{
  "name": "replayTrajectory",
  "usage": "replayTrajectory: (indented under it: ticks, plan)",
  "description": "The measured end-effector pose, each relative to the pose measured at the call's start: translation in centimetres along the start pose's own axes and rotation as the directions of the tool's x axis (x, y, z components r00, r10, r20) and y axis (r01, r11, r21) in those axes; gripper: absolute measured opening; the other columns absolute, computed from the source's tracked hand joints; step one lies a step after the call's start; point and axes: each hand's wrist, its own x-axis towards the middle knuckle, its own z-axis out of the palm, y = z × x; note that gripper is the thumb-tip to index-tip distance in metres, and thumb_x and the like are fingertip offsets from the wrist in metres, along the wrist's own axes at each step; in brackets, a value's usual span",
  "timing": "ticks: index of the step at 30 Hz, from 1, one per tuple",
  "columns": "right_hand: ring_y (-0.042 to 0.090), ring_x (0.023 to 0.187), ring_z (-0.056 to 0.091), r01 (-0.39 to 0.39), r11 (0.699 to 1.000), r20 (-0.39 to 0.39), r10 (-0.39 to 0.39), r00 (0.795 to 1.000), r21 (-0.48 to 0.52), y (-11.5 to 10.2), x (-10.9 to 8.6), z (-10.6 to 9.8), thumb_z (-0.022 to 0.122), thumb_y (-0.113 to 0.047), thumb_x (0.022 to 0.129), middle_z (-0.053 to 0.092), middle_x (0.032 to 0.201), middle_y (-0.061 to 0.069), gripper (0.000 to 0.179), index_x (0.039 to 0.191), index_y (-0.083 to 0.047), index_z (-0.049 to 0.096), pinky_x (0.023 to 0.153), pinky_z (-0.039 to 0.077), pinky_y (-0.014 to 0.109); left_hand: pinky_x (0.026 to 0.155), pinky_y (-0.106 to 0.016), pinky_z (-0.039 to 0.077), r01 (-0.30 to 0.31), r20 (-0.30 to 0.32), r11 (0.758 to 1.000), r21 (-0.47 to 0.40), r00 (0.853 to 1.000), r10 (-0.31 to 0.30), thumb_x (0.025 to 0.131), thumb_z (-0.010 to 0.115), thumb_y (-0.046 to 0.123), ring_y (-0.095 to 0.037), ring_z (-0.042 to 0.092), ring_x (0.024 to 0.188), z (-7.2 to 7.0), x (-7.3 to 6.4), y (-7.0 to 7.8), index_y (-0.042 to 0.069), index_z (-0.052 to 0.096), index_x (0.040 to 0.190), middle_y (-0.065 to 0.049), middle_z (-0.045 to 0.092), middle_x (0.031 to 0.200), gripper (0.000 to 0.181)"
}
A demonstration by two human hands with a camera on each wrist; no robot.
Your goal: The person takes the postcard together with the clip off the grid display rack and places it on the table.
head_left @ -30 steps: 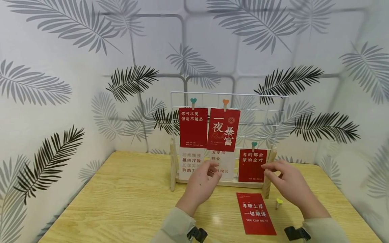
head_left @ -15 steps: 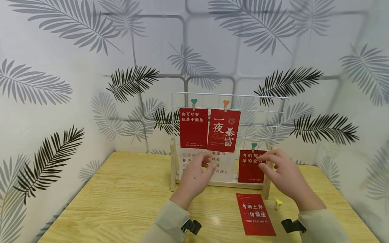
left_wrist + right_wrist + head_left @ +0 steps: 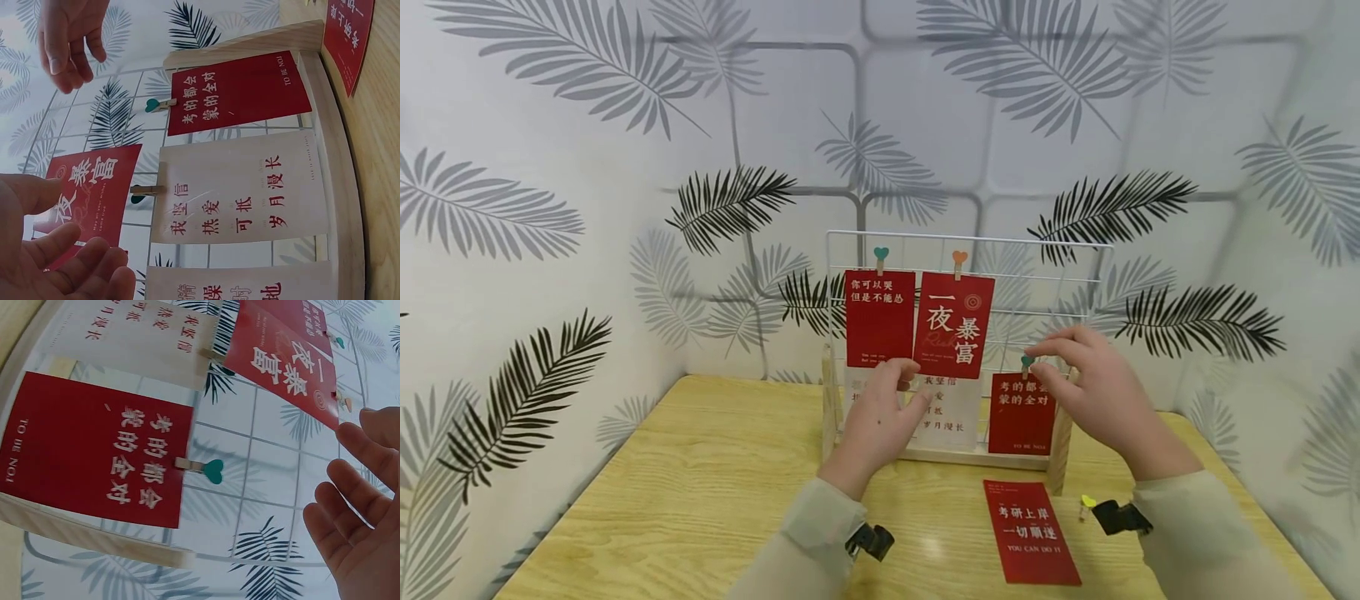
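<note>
My left hand (image 3: 876, 421) hovers in front of the rack's lower middle, fingers loosely bent and holding nothing. Behind it hang a white printed card (image 3: 949, 412) and another, mostly covered. Above them a tilted red card (image 3: 953, 321) hangs from an orange heart clip (image 3: 959, 257), and a red card (image 3: 880, 325) from a teal one. On the right, my right hand (image 3: 1093, 392) is raised near the teal heart clip (image 3: 214, 471) of a lower red card (image 3: 100, 450). The right wrist view shows its fingers apart from that clip, with nothing in them.
The white wire grid rack has a wooden base bar (image 3: 955, 457) and stands on the wood-grain table (image 3: 700, 500) before leaf-patterned walls. A loose red card (image 3: 1032, 533) lies on the table in front. Near it is a yellow heart clip (image 3: 1087, 502), partly covered by the right wrist's strap.
My right hand has risen from beside the lower red card to the height of its clip. My left hand has moved slightly up and left. The cards hang as before.
</note>
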Motion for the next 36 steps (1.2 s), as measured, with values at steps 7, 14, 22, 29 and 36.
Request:
replayTrajectory:
  ticks: [7,14,22,29,36]
  plan:
    - [0.033,0.115,0.051,0.042,0.998,-0.043,-0.044,0.998,-0.039,-0.9,1.9,-0.7,0.069,-0.019,0.097,0.06,0.118,0.009,0.018,0.112,-0.01,0.075,0.095,0.043,0.058,0.099,-0.039,0.048,0.013,-0.005,1.0,0.007,1.0,-0.012,0.099,0.064,0.038,-0.02,0.055,0.117,-0.6,0.6,-0.1,0.012,0.055,0.136,-0.004,0.059,0.13,0.046]
    - [0.033,0.115,0.05,0.132,0.986,-0.069,-0.139,0.988,-0.099,-1.7,4.3,-1.3,0.072,-0.015,0.095,0.059,0.117,0.01,0.017,0.11,-0.007,0.075,0.096,0.044,0.054,0.098,-0.041,0.049,0.039,0.017,0.999,-0.025,0.999,-0.038,0.099,0.064,0.037,-0.02,0.057,0.113,-1.3,1.5,0.0,0.012,0.056,0.137,-0.005,0.06,0.126,0.046]
    - [0.035,0.119,0.05,0.244,0.953,-0.104,-0.265,0.959,-0.18,-2.9,7.2,-1.8,0.073,-0.013,0.093,0.06,0.119,0.013,0.017,0.108,-0.006,0.075,0.1,0.044,0.054,0.097,-0.042,0.051,0.081,0.051,0.994,-0.07,0.996,-0.077,0.1,0.064,0.033,-0.022,0.06,0.112,-1.8,1.9,0.0,0.012,0.055,0.137,-0.002,0.059,0.125,0.044]
    - [0.037,0.133,0.044,0.272,0.938,-0.092,-0.296,0.951,-0.215,-3.5,9.8,-2.1,0.072,-0.014,0.093,0.058,0.132,0.016,0.021,0.112,-0.007,0.074,0.112,0.036,0.053,0.095,-0.041,0.052,0.087,0.064,0.993,-0.078,0.995,-0.082,0.1,0.063,0.033,-0.019,0.062,0.112,-2.0,2.5,0.0,0.013,0.054,0.138,-0.001,0.06,0.125,0.044]
    - [0.035,0.136,0.042,0.259,0.931,-0.029,-0.275,0.961,-0.256,-3.9,11.5,-1.8,0.071,-0.022,0.095,0.056,0.138,0.015,0.028,0.119,-0.008,0.074,0.114,0.033,0.051,0.095,-0.04,0.052,0.092,0.067,0.993,-0.077,0.994,-0.087,0.1,0.063,0.034,-0.018,0.06,0.111,-2.3,2.8,0.1,0.014,0.054,0.138,0.001,0.06,0.124,0.043]
